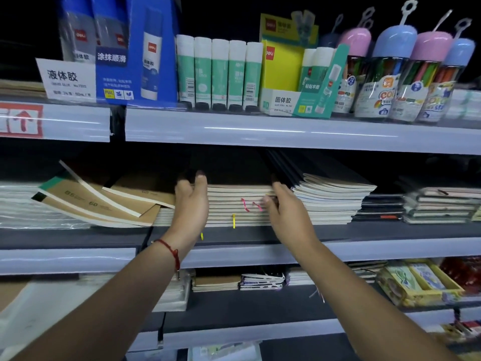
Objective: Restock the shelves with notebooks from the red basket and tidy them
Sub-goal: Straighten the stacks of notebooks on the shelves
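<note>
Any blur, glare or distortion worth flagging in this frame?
Head view: wide-angle lens bows the grey shelf edge, which carries streaks of glare; the pastel-capped pen jars at top right are smeared; the corners fall to black; both hands on the kraft notebook stack stay fairly sharp.

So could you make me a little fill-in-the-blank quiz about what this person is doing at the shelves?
1. Both hands flank the stack of cream-edged notebooks on the ____ shelf.
2. The left hand wears a ____ string bracelet at the wrist.
3. The right hand touches the stack's ____ side.
4. The white-and-green glue sticks stand one shelf ____ the stack.

Missing words: middle; red; right; above
</note>
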A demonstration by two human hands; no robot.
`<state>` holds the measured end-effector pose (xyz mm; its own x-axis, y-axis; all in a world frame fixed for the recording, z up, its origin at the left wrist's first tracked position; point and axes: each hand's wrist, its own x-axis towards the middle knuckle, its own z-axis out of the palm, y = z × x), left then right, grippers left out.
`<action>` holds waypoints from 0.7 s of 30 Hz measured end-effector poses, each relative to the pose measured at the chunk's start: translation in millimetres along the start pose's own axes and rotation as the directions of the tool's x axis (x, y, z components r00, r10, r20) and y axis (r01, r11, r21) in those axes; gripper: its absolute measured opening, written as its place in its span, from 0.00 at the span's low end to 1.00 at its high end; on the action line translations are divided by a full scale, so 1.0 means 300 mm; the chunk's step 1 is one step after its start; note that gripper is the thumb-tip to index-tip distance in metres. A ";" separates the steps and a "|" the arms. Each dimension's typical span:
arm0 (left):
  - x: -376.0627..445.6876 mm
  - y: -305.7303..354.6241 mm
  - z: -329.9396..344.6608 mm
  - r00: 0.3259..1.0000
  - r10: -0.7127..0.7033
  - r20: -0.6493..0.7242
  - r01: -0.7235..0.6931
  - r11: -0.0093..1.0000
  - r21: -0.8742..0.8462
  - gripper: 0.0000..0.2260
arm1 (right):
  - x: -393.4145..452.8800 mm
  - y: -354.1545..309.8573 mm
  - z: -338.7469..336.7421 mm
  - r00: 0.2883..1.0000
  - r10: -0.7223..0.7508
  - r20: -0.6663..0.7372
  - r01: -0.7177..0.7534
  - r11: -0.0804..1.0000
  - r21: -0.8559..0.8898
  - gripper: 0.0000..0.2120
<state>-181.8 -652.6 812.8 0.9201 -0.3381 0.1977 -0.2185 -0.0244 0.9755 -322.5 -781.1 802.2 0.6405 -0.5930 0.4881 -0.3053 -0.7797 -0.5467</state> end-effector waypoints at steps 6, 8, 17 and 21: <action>-0.025 0.011 0.045 1.000 0.006 0.031 -0.002 0.991 -0.134 0.19 | -0.028 -0.026 -0.013 0.990 0.124 -0.059 -0.111 0.975 0.190 0.21; -0.017 0.004 0.056 1.000 -0.003 0.011 0.005 0.989 -0.145 0.23 | -0.028 -0.025 -0.006 0.988 0.152 -0.035 -0.141 0.968 0.209 0.24; -0.030 0.009 0.068 0.999 0.014 -0.050 -0.016 0.999 -0.031 0.24 | -0.066 -0.014 -0.006 0.983 -0.166 0.074 0.178 0.962 -0.208 0.33; -0.139 -0.010 0.019 0.974 0.225 -0.028 -0.220 0.967 0.132 0.29 | -0.083 0.029 -0.004 0.950 -0.273 0.152 0.305 0.918 -0.254 0.37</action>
<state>-221.2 -643.8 801.0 0.8561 -0.3082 0.4149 -0.4562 -0.0733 0.8869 -341.9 -773.3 786.1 0.7989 -0.3195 0.5096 -0.2642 -0.9475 -0.1800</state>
